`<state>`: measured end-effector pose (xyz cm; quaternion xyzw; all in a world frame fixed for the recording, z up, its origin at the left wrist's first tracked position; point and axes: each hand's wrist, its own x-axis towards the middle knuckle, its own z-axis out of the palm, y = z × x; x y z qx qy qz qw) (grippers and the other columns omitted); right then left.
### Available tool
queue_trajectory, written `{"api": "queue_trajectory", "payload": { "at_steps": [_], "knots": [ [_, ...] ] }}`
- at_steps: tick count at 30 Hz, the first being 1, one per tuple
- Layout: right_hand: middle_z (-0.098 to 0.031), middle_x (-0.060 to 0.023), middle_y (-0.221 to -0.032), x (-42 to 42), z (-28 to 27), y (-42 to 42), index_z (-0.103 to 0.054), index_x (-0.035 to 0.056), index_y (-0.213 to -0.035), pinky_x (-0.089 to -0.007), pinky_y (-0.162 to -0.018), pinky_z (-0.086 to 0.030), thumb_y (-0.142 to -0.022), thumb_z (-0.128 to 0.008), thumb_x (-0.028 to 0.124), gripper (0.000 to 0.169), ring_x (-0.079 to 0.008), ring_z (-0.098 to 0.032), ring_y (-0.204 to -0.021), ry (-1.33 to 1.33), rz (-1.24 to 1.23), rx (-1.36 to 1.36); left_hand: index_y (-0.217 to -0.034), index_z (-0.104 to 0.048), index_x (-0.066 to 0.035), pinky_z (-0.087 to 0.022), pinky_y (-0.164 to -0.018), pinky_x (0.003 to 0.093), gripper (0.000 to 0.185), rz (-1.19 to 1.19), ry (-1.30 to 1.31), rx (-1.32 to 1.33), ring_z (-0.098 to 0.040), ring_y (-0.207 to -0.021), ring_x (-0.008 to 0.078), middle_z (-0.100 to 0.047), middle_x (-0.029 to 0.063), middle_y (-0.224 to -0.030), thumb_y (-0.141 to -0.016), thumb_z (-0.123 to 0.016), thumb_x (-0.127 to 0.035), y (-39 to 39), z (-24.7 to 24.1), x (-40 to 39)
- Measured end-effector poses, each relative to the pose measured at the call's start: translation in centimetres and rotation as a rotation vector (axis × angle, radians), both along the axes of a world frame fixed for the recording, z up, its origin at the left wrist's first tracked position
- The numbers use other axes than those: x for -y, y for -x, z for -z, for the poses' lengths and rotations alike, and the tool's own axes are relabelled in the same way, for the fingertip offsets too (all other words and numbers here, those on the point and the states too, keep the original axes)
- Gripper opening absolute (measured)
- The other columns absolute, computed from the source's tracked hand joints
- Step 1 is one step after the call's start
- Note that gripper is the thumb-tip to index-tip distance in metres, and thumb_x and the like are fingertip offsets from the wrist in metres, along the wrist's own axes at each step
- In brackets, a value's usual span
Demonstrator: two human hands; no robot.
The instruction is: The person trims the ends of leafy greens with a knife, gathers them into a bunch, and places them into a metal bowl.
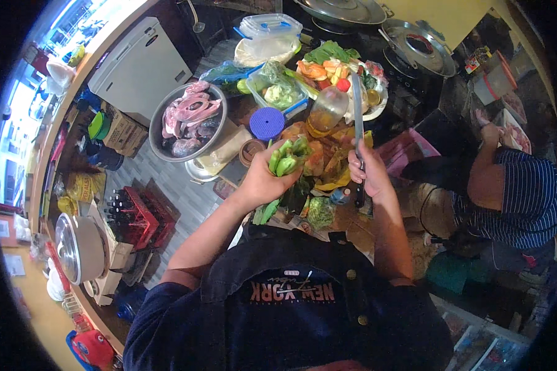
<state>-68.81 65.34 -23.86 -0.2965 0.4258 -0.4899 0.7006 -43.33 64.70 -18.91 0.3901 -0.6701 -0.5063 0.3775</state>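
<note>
My left hand (268, 180) is closed around a bunch of green leafy vegetable stalks (288, 160), cut ends up and leaves hanging below the fist. In my right hand (371, 169) a long knife (358, 106) with a black handle points away from me, blade raised. Between and beyond the hands lie yellow and orange plastic bags (327, 162). Behind them stands a clear plastic container with amber contents (328, 109), beside a purple lid (267, 123). Farther back, a plate (381, 110) holds cut vegetables, near a plastic box of wrapped greens (278, 88).
A metal basin (155, 134) of raw meat or fish stands at the left. Lidded pans (417, 46) sit on the stove at the back right. A person in a striped shirt (529, 199) works over meat at the right. Red bottle crates (144, 222) stand on the floor.
</note>
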Motion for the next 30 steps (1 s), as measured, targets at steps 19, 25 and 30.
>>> {"api": "queue_trajectory", "payload": {
  "at_steps": [19,25,30],
  "knots": [
    [-0.053,0.0045,-0.075,-0.9,-8.3,-7.4,-0.064,0.0014,-0.105,-0.0203,-0.067,-0.042,-0.082,-0.065,0.005,0.023,-0.0022,-0.048,-0.075,0.602,-0.170,-0.636,-0.107,-0.054,-0.004,-0.045,-0.076,0.0270,0.037,0.224,-0.126,0.002,-0.054,-0.082,0.0085,-0.060,0.0015,-0.092,-0.074,-0.070,-0.004,-0.6,0.0,-0.2],
    [-0.064,-0.0011,-0.090,-0.4,-8.6,-7.6,-0.063,0.0003,-0.099,-0.0241,-0.073,-0.046,-0.084,-0.063,0.007,0.016,-0.0063,-0.055,-0.081,0.635,-0.300,-0.696,-0.103,-0.056,-0.002,-0.047,-0.075,0.0284,0.033,0.292,-0.088,0.037,-0.057,-0.080,0.0110,-0.063,0.0034,-0.088,-0.073,-0.069,-0.006,-1.8,-0.7,-0.1],
    [-0.065,-0.0087,-0.085,-0.8,-9.0,-8.3,-0.062,0.0009,-0.098,-0.0293,-0.072,-0.047,-0.083,-0.062,0.010,0.017,-0.0168,-0.060,-0.079,0.702,-0.260,-0.766,-0.111,-0.053,-0.005,-0.043,-0.086,0.0273,0.044,0.390,-0.154,0.069,-0.055,-0.092,0.0111,-0.059,0.0033,-0.104,-0.072,-0.071,-0.003,-2.6,-1.1,-0.3]
  ]
}}
